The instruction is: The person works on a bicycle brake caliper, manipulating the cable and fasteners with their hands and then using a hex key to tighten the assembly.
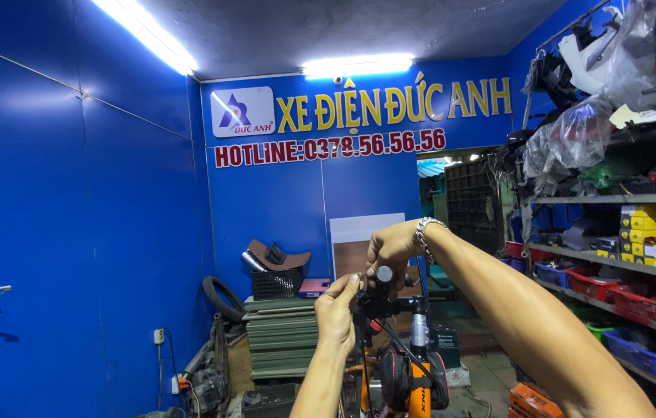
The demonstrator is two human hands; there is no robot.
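Handlebar [390,303] of the orange bike held by both hands, left hand [335,310] and right hand [391,249].

From my remote seat, the bracelet [424,229] on my right hand [391,249] looks like polished metal links, catching light. My left hand [335,313] pinches at a matt black handlebar [380,305], its round end cap [384,273] dull grey. Below, the frame tube [420,399] shows glossy orange paint. The wall [72,217] is smooth, shiny blue panelling. The shelf bins [641,306] seem red plastic, the bags [575,131] above thin clear film.
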